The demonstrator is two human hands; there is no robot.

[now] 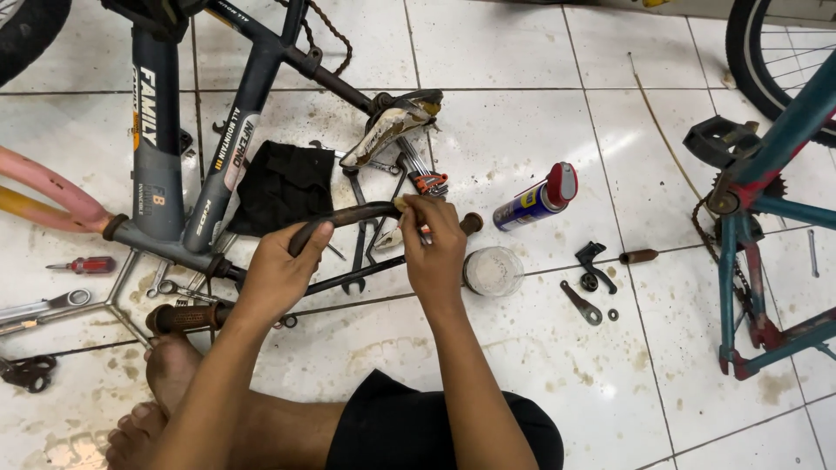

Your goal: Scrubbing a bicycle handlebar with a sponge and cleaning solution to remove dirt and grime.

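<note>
A dark, rusty curved handlebar [344,219] is held above the tiled floor [522,365], just in front of the upturned bicycle frame [161,130]. It is gripped at one end by the left hand [279,271], while the right hand [433,244] is pinched closed on its other end. Scattered wrenches [361,235], a spray can [535,198] and a small round container [493,271] crowd the sides; bare tile is left nearer the knees.

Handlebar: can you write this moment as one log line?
left hand: grips handlebar | right hand: pinches small thing at bar | nearby: spray can, jar
</note>
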